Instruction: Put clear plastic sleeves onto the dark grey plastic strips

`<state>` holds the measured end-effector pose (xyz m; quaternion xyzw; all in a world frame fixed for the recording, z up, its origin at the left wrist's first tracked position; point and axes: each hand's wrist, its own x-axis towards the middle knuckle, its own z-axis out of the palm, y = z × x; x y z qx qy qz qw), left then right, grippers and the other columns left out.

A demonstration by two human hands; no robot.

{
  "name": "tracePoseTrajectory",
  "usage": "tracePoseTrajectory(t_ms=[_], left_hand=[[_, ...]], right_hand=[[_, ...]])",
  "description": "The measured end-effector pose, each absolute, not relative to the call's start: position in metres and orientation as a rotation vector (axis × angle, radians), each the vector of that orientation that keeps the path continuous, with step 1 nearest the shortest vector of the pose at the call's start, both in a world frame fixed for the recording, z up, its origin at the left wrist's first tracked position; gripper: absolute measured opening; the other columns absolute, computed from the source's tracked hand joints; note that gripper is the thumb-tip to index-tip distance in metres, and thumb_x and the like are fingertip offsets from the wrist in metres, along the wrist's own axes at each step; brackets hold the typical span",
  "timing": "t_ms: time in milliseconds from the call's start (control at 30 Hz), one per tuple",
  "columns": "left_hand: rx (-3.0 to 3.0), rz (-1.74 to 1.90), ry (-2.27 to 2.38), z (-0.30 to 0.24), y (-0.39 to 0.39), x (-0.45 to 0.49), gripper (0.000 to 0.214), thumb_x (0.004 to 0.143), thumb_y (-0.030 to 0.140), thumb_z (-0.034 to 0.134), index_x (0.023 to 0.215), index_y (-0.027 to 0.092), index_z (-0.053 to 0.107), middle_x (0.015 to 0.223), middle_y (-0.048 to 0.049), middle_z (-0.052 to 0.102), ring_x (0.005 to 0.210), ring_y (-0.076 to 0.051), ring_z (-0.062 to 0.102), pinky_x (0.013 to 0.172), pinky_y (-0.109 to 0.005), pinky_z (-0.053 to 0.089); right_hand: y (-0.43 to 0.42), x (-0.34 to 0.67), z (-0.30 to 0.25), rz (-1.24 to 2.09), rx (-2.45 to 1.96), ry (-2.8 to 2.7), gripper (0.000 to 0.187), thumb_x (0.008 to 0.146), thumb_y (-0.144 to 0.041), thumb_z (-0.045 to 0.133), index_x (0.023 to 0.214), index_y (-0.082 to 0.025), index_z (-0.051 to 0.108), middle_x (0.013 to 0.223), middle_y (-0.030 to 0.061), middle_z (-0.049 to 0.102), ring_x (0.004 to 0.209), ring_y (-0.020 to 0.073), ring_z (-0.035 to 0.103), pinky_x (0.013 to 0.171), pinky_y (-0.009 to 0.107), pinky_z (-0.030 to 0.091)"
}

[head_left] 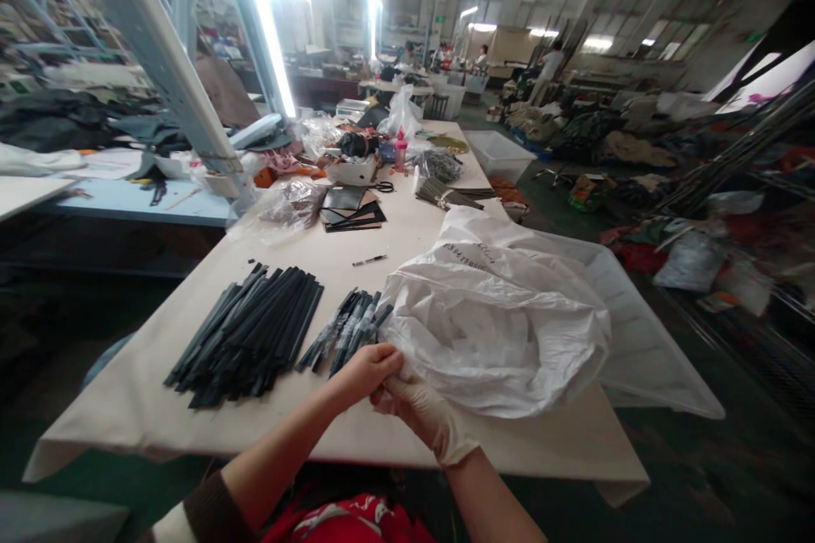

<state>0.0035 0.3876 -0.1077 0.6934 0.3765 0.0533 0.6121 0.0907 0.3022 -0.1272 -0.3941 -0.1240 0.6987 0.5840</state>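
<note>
My left hand (371, 366) is bare and my right hand (425, 412) wears a pale glove. They meet at the near side of the table, fingers closed and pressed together. Whatever is between the fingertips is hidden or too small to name. Just beyond them sits a large white sack (484, 305), crumpled, its mouth open toward me, with whitish material inside. Left of it lie small bundles of dark strips (350, 327) wrapped with clear plastic. Farther left is a bigger pile of loose black strips (255, 327).
A pen (370, 260) lies mid-table. Beyond it are dark sheets (353, 210), scissors (385, 187), a clear plastic bag (289, 208), a pink bottle (401, 154) and grey strip bundles (446, 193). A translucent bin (655, 339) stands right of the table; a metal post (153, 59) rises at left.
</note>
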Motion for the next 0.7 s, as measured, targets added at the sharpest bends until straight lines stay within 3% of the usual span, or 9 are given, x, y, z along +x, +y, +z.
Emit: tracePoseTrajectory(t_ms=[167,300,367,433,533,600,700], left_hand=[[1.802,0.262,0.945,-0.098,0.399,-0.016,0.027,0.077,0.038,0.047,0.061,0.017,0.052,0.057,0.0037,0.047,0.05,-0.01,0.043,0.046,-0.021,0.032],[1.829,0.359,1.019,-0.093,0.412,-0.03,0.03,0.08,0.037,0.043,0.073,0.015,0.062,0.058,0.0024,0.05,0.056,-0.012,0.044,0.051,-0.022,0.032],[1.841,0.372,1.007,-0.089,0.418,-0.037,0.034,0.081,0.04,0.041,0.077,0.015,0.064,0.059,0.0027,0.051,0.056,-0.012,0.044,0.052,-0.022,0.032],[1.857,0.369,0.994,-0.085,0.423,-0.042,0.036,0.082,0.043,0.04,0.077,0.016,0.064,0.059,0.0034,0.051,0.057,-0.012,0.045,0.053,-0.021,0.033],[1.94,0.354,1.002,-0.08,0.426,-0.045,0.037,0.083,0.042,0.039,0.078,0.016,0.064,0.06,0.0028,0.053,0.06,-0.013,0.049,0.054,-0.022,0.034],[2.064,0.33,1.012,-0.079,0.425,-0.043,0.036,0.084,0.04,0.039,0.077,0.016,0.065,0.064,0.0009,0.057,0.062,-0.014,0.051,0.056,-0.022,0.035],[2.222,0.264,1.003,-0.087,0.426,-0.039,0.036,0.086,0.037,0.039,0.073,0.015,0.065,0.068,-0.0027,0.062,0.064,-0.015,0.054,0.057,-0.024,0.036]], right_hand=[[0.308,0.073,-0.103,1.66,-0.98,-0.383,0.04,0.054,-0.039,0.081,0.083,-0.014,0.068,0.075,0.0043,0.065,0.061,0.0122,0.059,0.06,0.026,0.045],[0.312,0.071,-0.102,1.692,-0.893,-0.438,0.037,0.064,-0.042,0.074,0.09,-0.018,0.069,0.095,0.0073,0.067,0.081,0.0185,0.063,0.074,0.032,0.048],[0.315,0.076,-0.109,1.648,-0.836,-0.374,0.034,0.065,-0.038,0.074,0.093,-0.02,0.069,0.101,0.0057,0.066,0.085,0.017,0.061,0.077,0.03,0.048],[0.318,0.081,-0.115,1.61,-0.833,-0.299,0.034,0.061,-0.033,0.077,0.091,-0.019,0.069,0.094,0.0041,0.067,0.07,0.0111,0.059,0.065,0.023,0.048],[0.322,0.08,-0.118,1.618,-0.911,-0.271,0.031,0.061,-0.036,0.077,0.083,-0.017,0.067,0.073,-0.0003,0.061,0.044,0.0014,0.036,0.041,0.016,0.029],[0.324,0.073,-0.117,1.607,-0.977,-0.322,0.034,0.067,-0.048,0.07,0.076,-0.016,0.063,0.062,-0.0032,0.053,0.041,0.001,0.026,0.038,0.017,0.019],[0.326,0.06,-0.12,1.58,-1.168,-0.451,0.037,0.064,-0.05,0.071,0.071,-0.016,0.059,0.052,-0.0063,0.041,0.042,0.0027,0.025,0.04,0.018,0.017]])
